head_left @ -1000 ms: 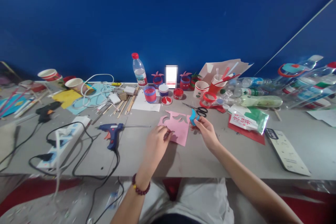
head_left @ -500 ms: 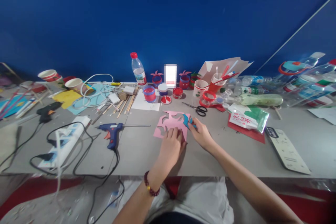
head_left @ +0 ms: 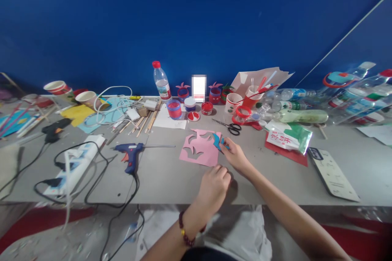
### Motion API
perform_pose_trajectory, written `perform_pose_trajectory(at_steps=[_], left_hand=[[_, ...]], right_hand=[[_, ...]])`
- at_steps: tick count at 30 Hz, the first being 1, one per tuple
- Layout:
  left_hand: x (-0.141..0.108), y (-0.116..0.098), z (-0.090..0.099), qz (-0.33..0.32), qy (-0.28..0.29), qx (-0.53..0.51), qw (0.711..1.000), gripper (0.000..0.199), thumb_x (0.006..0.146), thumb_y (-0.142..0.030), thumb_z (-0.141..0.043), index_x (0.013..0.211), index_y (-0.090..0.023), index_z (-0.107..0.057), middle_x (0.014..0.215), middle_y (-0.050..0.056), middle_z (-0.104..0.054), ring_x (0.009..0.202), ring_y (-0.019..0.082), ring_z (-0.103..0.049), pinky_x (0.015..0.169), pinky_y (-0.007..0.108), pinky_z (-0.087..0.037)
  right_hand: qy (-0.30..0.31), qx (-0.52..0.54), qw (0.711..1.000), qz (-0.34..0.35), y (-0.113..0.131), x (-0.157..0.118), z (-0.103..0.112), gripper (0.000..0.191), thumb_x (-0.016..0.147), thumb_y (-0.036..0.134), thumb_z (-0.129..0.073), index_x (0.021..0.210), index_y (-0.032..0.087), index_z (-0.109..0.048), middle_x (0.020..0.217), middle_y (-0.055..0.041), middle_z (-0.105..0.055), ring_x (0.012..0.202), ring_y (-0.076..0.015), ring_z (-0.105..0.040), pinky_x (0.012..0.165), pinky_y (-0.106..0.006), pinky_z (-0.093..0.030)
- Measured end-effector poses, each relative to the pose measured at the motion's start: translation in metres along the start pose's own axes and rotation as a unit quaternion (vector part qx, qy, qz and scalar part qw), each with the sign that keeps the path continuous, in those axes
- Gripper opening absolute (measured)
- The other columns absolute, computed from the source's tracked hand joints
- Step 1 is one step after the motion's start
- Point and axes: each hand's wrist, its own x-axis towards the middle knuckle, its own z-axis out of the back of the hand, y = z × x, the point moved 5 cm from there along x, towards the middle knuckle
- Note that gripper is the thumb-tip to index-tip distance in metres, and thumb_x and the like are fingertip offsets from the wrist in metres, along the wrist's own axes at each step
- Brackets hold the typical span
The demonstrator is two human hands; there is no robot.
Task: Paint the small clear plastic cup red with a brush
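Note:
My right hand point(head_left: 234, 153) pinches a blue paper cutout point(head_left: 217, 140) between thumb and fingers, over the right edge of a pink paper sheet point(head_left: 204, 146). The sheet lies flat on the table, with several curved, leaf-like holes cut in it. Just below its lower right corner is my left hand point(head_left: 214, 183), back upward and fingers curled together; nothing shows in them. A bead bracelet point(head_left: 185, 232) circles the left wrist. Black-handled scissors point(head_left: 233, 128) lie beyond the right hand, their blades partly spread.
To the left lie a blue glue gun point(head_left: 130, 155), its black cord and a white power strip point(head_left: 76, 165). Paint jars point(head_left: 190, 104), an upright plastic bottle point(head_left: 161, 81) and paper cups point(head_left: 233, 102) stand behind. At right are a phone point(head_left: 333, 174) and several plastic bottles point(head_left: 303, 116).
My left hand has lifted off the pink sheet and moved right and toward me, its fingers now curled. My right hand keeps the blue cutout in almost the same place.

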Motion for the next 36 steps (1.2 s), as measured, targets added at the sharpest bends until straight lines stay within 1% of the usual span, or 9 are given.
perform_pose_trajectory(at_steps=[3,5,9,13,16,21,25,28,36], left_hand=[[0.001,0.015,0.004,0.012,-0.04,-0.008,0.999,0.01,0.094,-0.024,-0.064,0.085,-0.019,-0.063,0.094,0.005,-0.069,0.094,0.022,-0.065,0.081,0.036,-0.054],[0.002,0.029,0.009,0.009,-0.058,-0.02,0.998,0.008,0.096,-0.017,-0.059,0.093,-0.02,-0.066,0.101,0.005,-0.071,0.098,0.022,-0.066,0.085,0.036,-0.055],[0.0,0.061,0.024,0.007,-0.042,-0.03,0.999,0.039,0.097,-0.01,-0.05,0.134,-0.021,-0.056,0.137,0.009,-0.063,0.128,0.023,-0.058,0.109,0.043,-0.048],[-0.009,0.079,0.04,0.051,-0.018,0.014,0.998,0.031,0.099,-0.019,-0.051,0.129,-0.02,-0.058,0.14,0.011,-0.062,0.135,0.026,-0.054,0.112,0.048,-0.046],[-0.014,0.075,0.042,0.06,0.001,0.056,0.997,0.031,0.096,-0.029,-0.059,0.126,-0.018,-0.059,0.143,0.014,-0.059,0.136,0.03,-0.054,0.111,0.048,-0.047],[-0.014,0.061,0.03,0.074,-0.005,0.095,0.993,0.044,0.096,-0.037,-0.061,0.133,-0.014,-0.055,0.144,0.018,-0.058,0.135,0.034,-0.054,0.109,0.052,-0.047],[-0.015,0.058,0.022,0.107,-0.031,0.098,0.989,0.048,0.095,-0.04,-0.061,0.134,-0.013,-0.055,0.144,0.017,-0.057,0.132,0.036,-0.055,0.108,0.053,-0.046],[-0.016,0.057,0.021,0.114,-0.052,0.091,0.988,0.046,0.095,-0.039,-0.06,0.133,-0.013,-0.056,0.144,0.017,-0.057,0.13,0.036,-0.055,0.108,0.054,-0.046],[-0.016,0.055,0.023,0.107,-0.032,0.057,0.992,0.043,0.096,-0.032,-0.055,0.136,-0.014,-0.054,0.153,0.013,-0.052,0.139,0.035,-0.046,0.113,0.055,-0.04]], right_hand=[[0.005,0.005,1.0,-0.011,0.001,-0.002,-0.001,0.026,0.089,0.047,-0.047,0.078,0.023,-0.05,0.07,0.0022,-0.054,0.064,-0.0145,-0.049,0.063,-0.027,-0.04],[0.006,0.009,1.0,-0.013,0.001,-0.003,-0.001,0.028,0.089,0.048,-0.046,0.076,0.023,-0.048,0.069,0.0022,-0.052,0.065,-0.0148,-0.049,0.063,-0.027,-0.041],[0.003,0.019,1.0,-0.009,0.0,-0.002,0.001,0.031,0.09,0.049,-0.048,0.074,0.022,-0.051,0.069,0.0013,-0.052,0.067,-0.0156,-0.051,0.065,-0.028,-0.043],[-0.005,0.028,1.0,0.01,0.003,0.0,0.004,0.03,0.09,0.045,-0.051,0.075,0.021,-0.06,0.077,-0.0033,-0.062,0.075,-0.0185,-0.059,0.071,-0.031,-0.05],[0.022,0.028,0.999,0.008,0.007,0.003,0.003,0.025,0.088,0.042,-0.056,0.08,0.021,-0.068,0.088,-0.0066,-0.07,0.083,-0.0215,-0.065,0.076,-0.034,-0.053],[0.105,0.035,0.993,-0.04,0.01,0.015,-0.006,0.032,0.084,0.033,-0.065,0.113,0.021,-0.071,0.083,-0.0029,-0.076,0.075,-0.02,-0.071,0.073,-0.032,-0.054],[0.13,-0.028,0.991,0.02,0.02,0.033,-0.012,0.022,0.085,0.029,-0.064,0.102,0.022,-0.076,0.086,-0.0024,-0.078,0.076,-0.0187,-0.07,0.075,-0.031,-0.053],[0.14,-0.05,0.989,0.026,0.024,0.041,-0.017,0.021,0.083,0.024,-0.064,0.098,0.023,-0.078,0.086,-0.0016,-0.078,0.074,-0.018,-0.069,0.076,-0.031,-0.052],[0.107,-0.057,0.991,0.061,0.019,0.038,-0.023,0.016,0.081,0.021,-0.068,0.094,0.022,-0.077,0.09,-0.0048,-0.077,0.079,-0.0186,-0.068,0.082,-0.034,-0.054]])
